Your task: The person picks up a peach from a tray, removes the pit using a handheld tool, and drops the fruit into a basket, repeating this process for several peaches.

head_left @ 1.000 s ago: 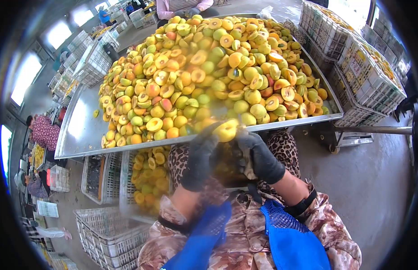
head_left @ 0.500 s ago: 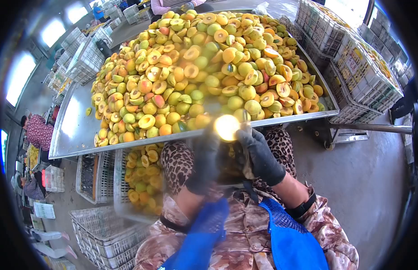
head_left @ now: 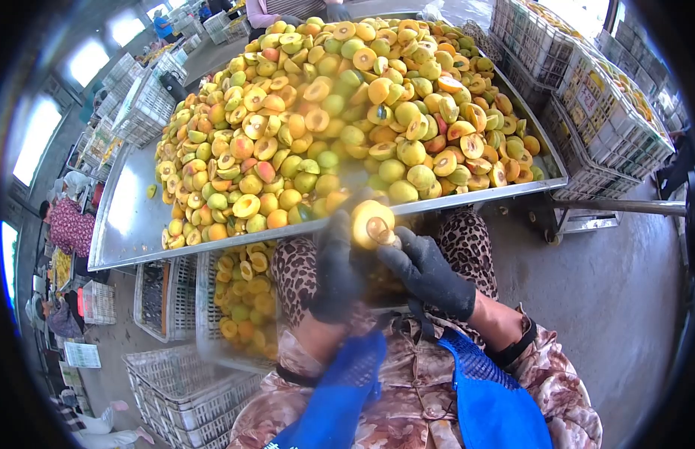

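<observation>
Both my hands wear dark gloves and meet over my lap, just in front of the metal table's near edge. My left hand is closed on a halved yellow fruit, its cut face toward me with a brown pit in the middle. At the right side of that fruit, the fingers of my right hand are pinched together by the pit; a small pale tip shows there, too small to make out. Beyond my hands, a large heap of halved and whole yellow-green fruit covers much of the metal table.
Under the table's left side stands a crate of fruit, beside another crate and stacked empty crates. Full crates are stacked at the right. A person works at far left, another behind the table.
The fruit's cut face, washed out by glare before, now shows clearly with its pit. My right hand has shifted slightly right and down, and the view has moved a little.
</observation>
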A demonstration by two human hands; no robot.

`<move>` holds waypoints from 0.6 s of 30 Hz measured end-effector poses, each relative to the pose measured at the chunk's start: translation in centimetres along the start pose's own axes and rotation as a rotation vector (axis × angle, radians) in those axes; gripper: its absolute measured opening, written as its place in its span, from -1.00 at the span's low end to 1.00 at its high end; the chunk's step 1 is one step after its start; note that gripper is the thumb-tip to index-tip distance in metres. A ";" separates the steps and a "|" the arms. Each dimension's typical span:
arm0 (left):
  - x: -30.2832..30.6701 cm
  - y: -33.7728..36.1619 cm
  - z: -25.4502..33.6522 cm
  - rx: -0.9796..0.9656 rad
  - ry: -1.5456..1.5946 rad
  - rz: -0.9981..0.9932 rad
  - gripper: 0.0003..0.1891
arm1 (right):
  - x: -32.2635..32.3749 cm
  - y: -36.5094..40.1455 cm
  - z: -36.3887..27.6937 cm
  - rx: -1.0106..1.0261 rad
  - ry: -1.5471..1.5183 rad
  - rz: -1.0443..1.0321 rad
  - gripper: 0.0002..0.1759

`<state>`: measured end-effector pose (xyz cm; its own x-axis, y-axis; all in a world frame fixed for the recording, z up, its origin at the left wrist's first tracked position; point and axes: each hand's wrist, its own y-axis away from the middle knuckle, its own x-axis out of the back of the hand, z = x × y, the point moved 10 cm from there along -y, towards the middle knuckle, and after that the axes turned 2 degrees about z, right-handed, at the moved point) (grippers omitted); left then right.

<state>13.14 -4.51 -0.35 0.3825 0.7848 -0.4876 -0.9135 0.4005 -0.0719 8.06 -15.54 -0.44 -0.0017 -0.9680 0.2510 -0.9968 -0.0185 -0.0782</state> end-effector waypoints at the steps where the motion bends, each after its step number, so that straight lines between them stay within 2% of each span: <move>1: -0.4 0.1 0.4 0.004 0.001 0.030 -0.39 | 0.0 -0.2 -0.1 0.060 0.026 0.036 -0.63; 5: -2.1 0.5 2.2 -0.100 0.250 0.115 -0.45 | 0.3 0.8 -1.9 0.174 -0.049 0.126 -0.68; 7: -2.1 0.8 3.3 -0.179 -0.026 0.119 -0.45 | 0.1 0.7 -1.8 0.162 -0.036 0.107 -0.69; 9: -2.3 0.9 3.7 -0.193 -0.074 0.104 -0.45 | 0.3 0.6 -1.9 0.174 -0.034 0.112 -0.68; 11: -2.5 1.0 3.5 -0.142 0.101 0.082 -0.46 | 0.2 0.7 -2.2 0.207 -0.048 0.131 -0.67; 14: -2.6 1.3 4.4 -0.230 -0.044 0.070 -0.49 | 0.4 0.4 -2.2 0.265 0.100 0.124 -0.59; 17: -3.3 2.0 6.0 -0.365 -0.332 0.003 -0.51 | 0.2 0.7 -3.2 0.371 0.235 0.044 -0.51; 18: -3.6 2.1 6.3 -0.398 -0.404 0.006 -0.53 | 0.4 0.7 -2.5 0.340 0.220 0.048 -0.49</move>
<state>10.67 -3.55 6.72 0.3280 0.9366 -0.1235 -0.8678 0.2471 -0.4310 7.17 -15.30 2.06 -0.1017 -0.8936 0.4372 -0.9119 -0.0919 -0.4000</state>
